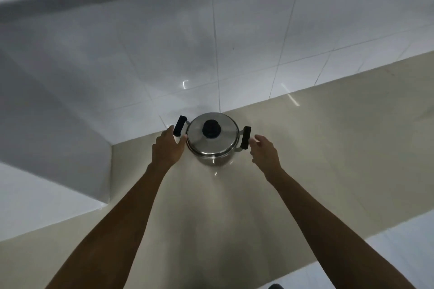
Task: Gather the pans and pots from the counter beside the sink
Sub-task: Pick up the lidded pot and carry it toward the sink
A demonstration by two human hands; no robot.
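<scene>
A steel pot (212, 145) with a lid, a black knob and two black side handles stands on the beige counter (317, 159), close to the tiled back wall. My left hand (168, 148) is at the pot's left side, fingers spread, touching or nearly touching the left handle (179, 126). My right hand (264, 150) is just right of the right handle (246, 137), fingers apart, with a small gap to it. Neither hand grips anything.
White wall tiles (234, 42) rise behind the pot. A white wall corner (103, 171) juts out at the left end of the counter. A small dark object (276, 286) shows at the bottom edge. White floor or surface lies at the lower right.
</scene>
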